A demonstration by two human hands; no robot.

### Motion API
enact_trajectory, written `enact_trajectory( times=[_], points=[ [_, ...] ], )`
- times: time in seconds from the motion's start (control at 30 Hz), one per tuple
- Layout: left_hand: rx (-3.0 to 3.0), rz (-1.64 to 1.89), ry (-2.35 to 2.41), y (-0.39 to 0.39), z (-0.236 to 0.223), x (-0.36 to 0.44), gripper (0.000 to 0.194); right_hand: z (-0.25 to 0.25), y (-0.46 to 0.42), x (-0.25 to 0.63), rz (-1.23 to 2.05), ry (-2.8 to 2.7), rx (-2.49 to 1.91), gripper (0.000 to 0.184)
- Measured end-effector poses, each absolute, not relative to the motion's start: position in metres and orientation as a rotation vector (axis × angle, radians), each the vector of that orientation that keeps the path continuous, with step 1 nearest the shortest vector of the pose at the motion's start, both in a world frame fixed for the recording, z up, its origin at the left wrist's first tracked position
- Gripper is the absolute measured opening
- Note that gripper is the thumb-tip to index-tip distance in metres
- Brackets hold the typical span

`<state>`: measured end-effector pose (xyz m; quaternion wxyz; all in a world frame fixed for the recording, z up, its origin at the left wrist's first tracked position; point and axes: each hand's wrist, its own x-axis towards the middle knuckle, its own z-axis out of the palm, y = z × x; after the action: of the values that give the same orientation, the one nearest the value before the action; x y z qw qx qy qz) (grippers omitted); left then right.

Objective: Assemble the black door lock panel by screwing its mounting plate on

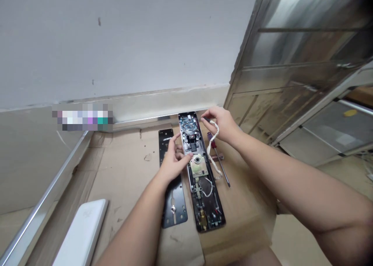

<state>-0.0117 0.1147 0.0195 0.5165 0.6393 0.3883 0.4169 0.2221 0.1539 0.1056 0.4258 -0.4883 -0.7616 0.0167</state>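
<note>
A long black electronic door lock housing (214, 203) lies with its inner side up, a blue-green circuit board (189, 123) at its far end and a metal plate (199, 168) near its middle. My left hand (174, 159) grips the housing by its left edge, thumb over the top and fingers along the side. By the far right corner, my right hand (220, 123) pinches the dark end of a white sleeved cable (214, 139). That cable loops down along the housing's right side. Beneath my left hand lies a flat black backplate (175, 209).
A screwdriver (221, 163) lies right of the housing, beside a small brownish metal piece (217, 157). Cardboard (131, 180) covers the table. At the front left is a white slab-shaped object (83, 231). A wall (145, 44) rises behind, and a metal door (291, 56) stands at right.
</note>
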Motion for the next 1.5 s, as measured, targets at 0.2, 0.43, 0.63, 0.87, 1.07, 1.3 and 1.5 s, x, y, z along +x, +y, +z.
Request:
enact_trajectory(
  times=[0.2,0.43,0.63,0.87,1.07,1.3,1.5],
  points=[
    [1.848,1.321,1.044,0.109,0.034,-0.020,0.047,0.106,0.131,0.199,0.190,-1.942,-1.269,0.009],
    [2.439,1.128,0.556,0.078,0.060,-0.009,0.043,0.108,0.120,0.181,0.209,-2.110,-1.400,0.004],
    [2.331,1.128,0.591,0.074,0.062,-0.008,0.020,0.105,0.122,0.182,0.239,-2.198,-1.289,0.014],
    [1.705,1.488,0.986,0.092,0.065,-0.031,0.011,0.108,0.133,0.205,0.313,-2.035,-1.297,0.021],
    [1.723,1.307,1.243,0.123,0.056,-0.059,0.012,0.104,0.135,0.212,0.404,-2.289,-1.109,0.005],
    [2.124,0.725,1.440,0.143,0.028,-0.095,0.025,0.104,0.135,0.211,0.475,-2.366,-1.105,0.007],
    [2.121,0.520,1.586,0.145,0.021,-0.102,0.046,0.113,0.132,0.219,0.574,-2.472,-1.026,0.019]
  ],
)
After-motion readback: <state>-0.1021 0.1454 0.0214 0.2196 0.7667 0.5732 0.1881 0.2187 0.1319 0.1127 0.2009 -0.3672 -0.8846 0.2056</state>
